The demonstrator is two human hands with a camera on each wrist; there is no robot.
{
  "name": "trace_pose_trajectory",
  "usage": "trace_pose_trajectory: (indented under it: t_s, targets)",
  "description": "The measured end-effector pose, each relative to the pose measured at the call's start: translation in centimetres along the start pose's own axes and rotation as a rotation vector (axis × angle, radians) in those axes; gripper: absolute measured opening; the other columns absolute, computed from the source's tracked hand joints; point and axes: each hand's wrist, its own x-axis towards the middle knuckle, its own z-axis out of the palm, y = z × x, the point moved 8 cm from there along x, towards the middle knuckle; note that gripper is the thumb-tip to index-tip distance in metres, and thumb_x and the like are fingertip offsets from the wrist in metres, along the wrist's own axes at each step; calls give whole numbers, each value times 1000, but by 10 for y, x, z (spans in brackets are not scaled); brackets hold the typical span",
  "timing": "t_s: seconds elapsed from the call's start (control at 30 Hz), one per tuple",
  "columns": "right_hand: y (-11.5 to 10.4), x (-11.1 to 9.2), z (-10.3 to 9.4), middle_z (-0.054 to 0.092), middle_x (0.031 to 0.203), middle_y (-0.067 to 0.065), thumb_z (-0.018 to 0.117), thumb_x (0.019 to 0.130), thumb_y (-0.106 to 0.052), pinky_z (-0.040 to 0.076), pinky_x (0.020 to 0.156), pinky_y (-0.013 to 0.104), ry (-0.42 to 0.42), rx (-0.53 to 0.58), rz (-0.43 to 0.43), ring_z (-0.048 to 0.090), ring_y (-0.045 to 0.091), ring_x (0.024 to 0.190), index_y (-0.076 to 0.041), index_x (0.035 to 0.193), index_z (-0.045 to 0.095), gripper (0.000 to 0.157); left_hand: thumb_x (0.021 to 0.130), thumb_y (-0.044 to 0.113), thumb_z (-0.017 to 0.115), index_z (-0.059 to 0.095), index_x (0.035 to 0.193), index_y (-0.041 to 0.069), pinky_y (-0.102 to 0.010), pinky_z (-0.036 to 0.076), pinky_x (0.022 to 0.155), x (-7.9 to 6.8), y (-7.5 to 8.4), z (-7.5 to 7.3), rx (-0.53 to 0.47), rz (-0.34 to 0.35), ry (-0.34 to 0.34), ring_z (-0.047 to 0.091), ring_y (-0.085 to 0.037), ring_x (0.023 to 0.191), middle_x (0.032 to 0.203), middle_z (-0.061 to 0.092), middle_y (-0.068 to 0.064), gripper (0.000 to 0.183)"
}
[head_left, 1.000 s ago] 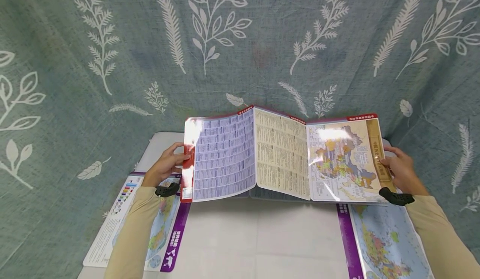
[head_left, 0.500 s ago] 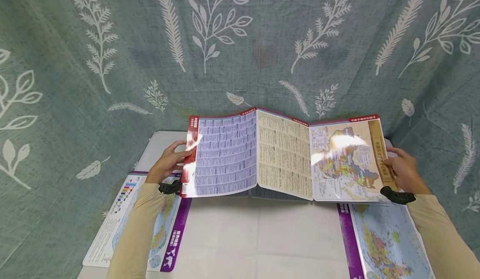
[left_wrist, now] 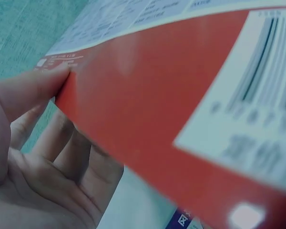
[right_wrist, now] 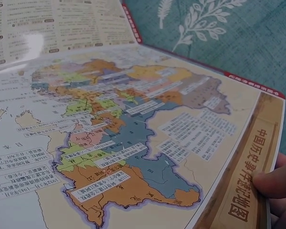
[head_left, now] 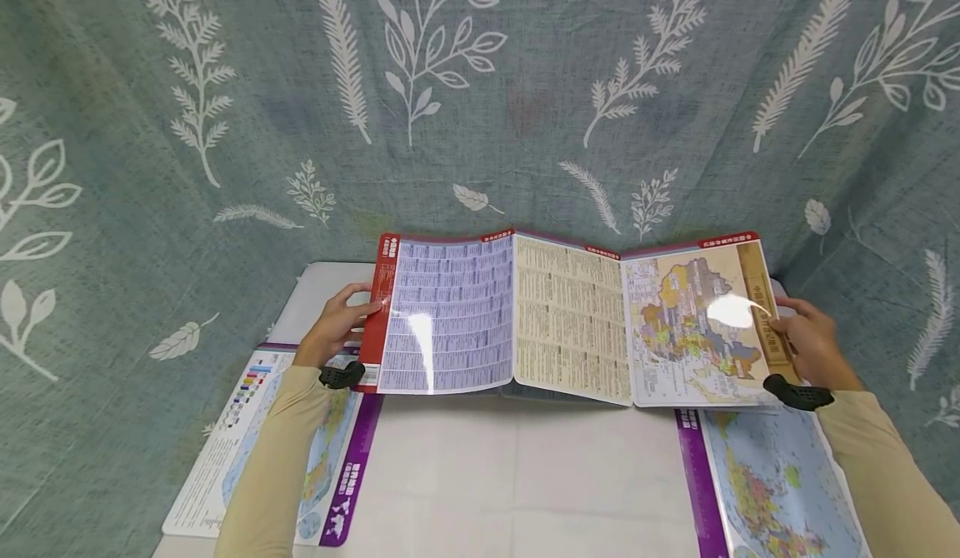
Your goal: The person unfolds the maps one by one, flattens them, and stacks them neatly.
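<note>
A glossy folding map (head_left: 570,316) is spread between both hands above the white table, its panels bent in a shallow zigzag. My left hand (head_left: 335,325) pinches the red left edge, thumb on the front and fingers behind; the left wrist view shows the thumb on the red strip (left_wrist: 124,90) beside a barcode (left_wrist: 271,62). At the opposite end my right hand (head_left: 812,340) grips the brown border, its thumb lying over the printed title in the right wrist view. A coloured map panel (head_left: 693,316) is on the right, with lilac and cream text panels left of it.
Two purple-edged world maps lie on the white table (head_left: 517,475): one (head_left: 322,450) under the left forearm, another (head_left: 772,475) beside the right forearm. A green leaf-patterned cloth (head_left: 480,92) hangs behind and at both sides.
The folding map's left and middle panels have flattened somewhat and their top fold has dropped a little. Its left end has shifted slightly right. Both hands keep their hold.
</note>
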Motion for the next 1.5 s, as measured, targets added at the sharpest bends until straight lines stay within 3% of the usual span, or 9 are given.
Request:
trace_pose_trajectory:
  t_s: [0.17, 0.4, 0.67, 0.97, 1.17, 1.33, 1.43, 1.5]
  targets:
    - [-3, 1, -3, 50, 92, -8, 45, 97, -12, 52, 60, 24, 17, -27, 3, 57, 0, 70, -21, 141, 39, 46, 93, 17, 62, 38, 135, 11, -42, 56, 67, -3, 3, -1, 28, -7, 30, 66, -25, 83, 98, 63, -9, 49]
    - [-4, 2, -1, 50, 98, -4, 46, 97, -16, 53, 61, 25, 20, -53, 9, 58, -1, 70, -14, 149, 28, 55, 94, 17, 59, 36, 139, 5, -39, 56, 70, -11, 10, 0, 40, -23, 52, 65, -24, 85, 105, 60, -16, 52]
    - [-4, 9, 1, 48, 113, 13, 56, 92, -16, 53, 57, 25, 107, -118, 53, 57, 1, 64, -5, 148, 28, 63, 93, 22, 61, 43, 134, 5, -37, 56, 65, -10, 8, -7, 19, -19, 178, 66, -21, 81, 102, 61, -15, 47]
    - [-17, 7, 7, 48, 123, 26, 58, 88, -13, 50, 52, 22, 108, -230, -59, 55, -1, 63, 3, 145, 29, 66, 92, 32, 62, 48, 132, 13, -33, 56, 63, 6, -10, -16, 31, -25, 236, 65, -14, 77, 100, 62, -7, 47]
    - [-22, 8, 11, 53, 122, 33, 54, 91, -9, 48, 49, 19, 174, -356, -215, 52, -6, 63, 8, 140, 35, 55, 95, 22, 56, 49, 135, 7, -29, 56, 64, 7, -10, -19, 25, -5, 243, 64, -12, 80, 100, 61, -6, 43]
    - [-20, 10, 10, 55, 117, 35, 56, 88, -7, 42, 47, 15, 243, -484, -242, 62, 23, 80, 9, 136, 39, 53, 93, 11, 54, 49, 134, 1, -27, 55, 62, 5, -8, -16, 17, 17, 224, 63, -13, 78, 94, 63, -7, 42]
    - [-17, 11, 11, 52, 120, 36, 58, 86, -6, 44, 54, 22, 239, -526, -217, 56, 41, 97, 9, 138, 35, 59, 91, 8, 53, 48, 135, 0, -27, 55, 63, 4, -9, -15, 51, 22, 216, 62, -14, 79, 96, 62, -11, 45]
    - [-15, 12, 12, 48, 122, 37, 60, 84, -5, 47, 60, 32, 219, -536, -197, 52, 45, 101, 9, 140, 30, 65, 91, 7, 53, 48, 134, -1, -28, 55, 65, 4, -8, -13, 86, 36, 215, 61, -16, 82, 102, 62, -17, 45]
